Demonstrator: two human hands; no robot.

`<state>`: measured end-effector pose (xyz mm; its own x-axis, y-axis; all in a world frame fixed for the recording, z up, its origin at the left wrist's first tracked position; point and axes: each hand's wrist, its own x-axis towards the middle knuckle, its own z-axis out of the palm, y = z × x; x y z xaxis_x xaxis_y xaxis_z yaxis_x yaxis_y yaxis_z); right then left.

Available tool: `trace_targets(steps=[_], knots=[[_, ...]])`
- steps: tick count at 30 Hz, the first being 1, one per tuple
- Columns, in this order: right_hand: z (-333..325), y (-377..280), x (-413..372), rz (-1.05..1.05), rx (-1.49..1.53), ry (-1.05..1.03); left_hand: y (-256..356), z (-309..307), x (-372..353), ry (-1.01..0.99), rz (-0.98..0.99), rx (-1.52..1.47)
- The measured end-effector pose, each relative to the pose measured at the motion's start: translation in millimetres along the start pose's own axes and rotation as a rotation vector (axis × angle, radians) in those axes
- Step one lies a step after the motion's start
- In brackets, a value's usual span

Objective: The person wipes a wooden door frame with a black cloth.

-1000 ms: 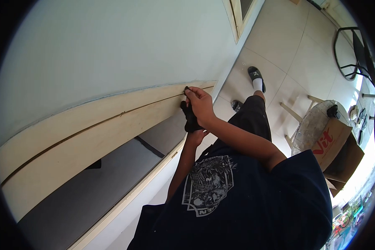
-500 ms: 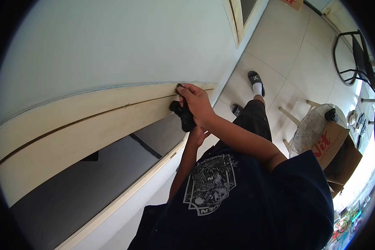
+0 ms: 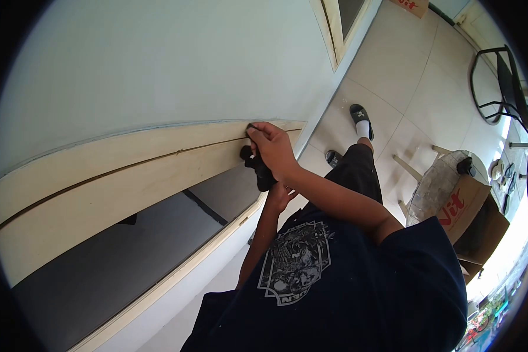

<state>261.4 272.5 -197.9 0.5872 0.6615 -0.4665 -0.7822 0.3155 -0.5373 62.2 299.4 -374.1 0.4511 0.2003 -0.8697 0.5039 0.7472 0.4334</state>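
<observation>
My right hand (image 3: pixel 276 154) is closed in a pinch on a small black piece against the cream wooden rail (image 3: pixel 208 159). Below its fingers is a dark object (image 3: pixel 261 171) with rounded parts, partly covered by my right hand; its exact kind is unclear. My left hand (image 3: pixel 281 198) is lower down, next to the dark object's lower end. A few of its fingertips show to the right, but my right wrist hides the rest, so its grip cannot be made out.
A pale panel (image 3: pixel 158 64) rises beyond the rail, with a dark pane (image 3: pixel 123 264) below. At right are a round stool (image 3: pixel 428 188), an open cardboard box (image 3: pixel 466 205) and a black metal chair (image 3: pixel 507 82). My slippered foot (image 3: pixel 361 117) is on the tiles.
My right hand and the dark object have shifted very slightly down in view. The right hand's pinch at the rail remains.
</observation>
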Motion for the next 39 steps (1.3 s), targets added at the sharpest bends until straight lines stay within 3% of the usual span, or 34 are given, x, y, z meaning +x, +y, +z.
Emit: trace_targets(steps=[4, 6, 11, 13, 14, 16, 18, 20, 27, 28, 30, 31, 33, 34, 36, 37, 39], knots=[[10.4, -9.4, -7.4, -0.024, -0.002, -0.085, -9.7, -10.3, 15.1, -0.06, 0.051, 0.036], [-6.0, 3.2, 1.5, 0.044, -0.053, 0.037, -4.1, -2.1, 5.2, 0.002, 0.031, -0.027], [0.4, 2.4, 5.8, 0.085, -0.02, 0.066, 13.4, 16.2, -8.0, 0.091, 0.02, -0.107], [26.0, -18.1, -11.3, 0.062, 0.006, 0.048, 11.5, 16.6, -13.0, -0.015, 0.426, 0.445], [39.9, -30.5, -21.7, 0.037, 0.007, 0.001, 13.0, 20.1, -12.2, -0.019, 0.439, 0.436], [61.0, -60.3, -44.1, 0.005, -0.004, -0.059, 18.7, 28.1, -10.5, -0.098, 0.328, 0.142], [81.5, -89.5, -66.1, -0.029, -0.061, -0.342, 29.0, 35.2, -11.3, -0.175, 0.222, -0.156], [83.9, -106.0, -79.9, -0.049, -0.072, -0.456, 50.3, 39.9, -14.7, -0.217, 0.211, -0.318], [55.1, -129.9, -102.6, 0.055, 0.023, -0.662, 126.8, 74.7, -69.8, -0.859, 1.031, 0.065], [52.3, -131.2, -104.5, 0.074, 0.04, -0.661, 135.4, 78.3, -88.1, -0.861, 1.04, 0.052], [40.1, -132.3, -101.9, 0.105, 0.079, -0.717, 157.0, 87.0, -139.6, -0.43, 0.535, 0.469], [36.0, -133.8, -102.4, 0.081, 0.008, -0.716, 165.6, 97.1, -164.8, -0.431, 0.539, 0.455], [33.8, -135.9, -105.1, 0.068, -0.069, -0.714, 182.3, 119.4, -214.9, -0.184, 0.703, 0.354], [34.8, -138.1, -107.7, 0.038, -0.166, -0.681, 187.4, 131.4, -239.1, -0.181, 0.704, 0.34], [33.5, -137.9, -112.5, 0.024, -0.268, -0.651, 189.5, 147.6, -276.1, -0.167, 1.029, 0.227], [32.4, -137.3, -113.8, 0.017, -0.317, -0.645, 187.5, 150.3, -279.1, -0.156, 1.029, 0.214], [32.8, -136.8, -113.6, 0.018, -0.371, -0.649, 186.6, 158.3, -279.5, 0.14, 1.233, 0.532]])
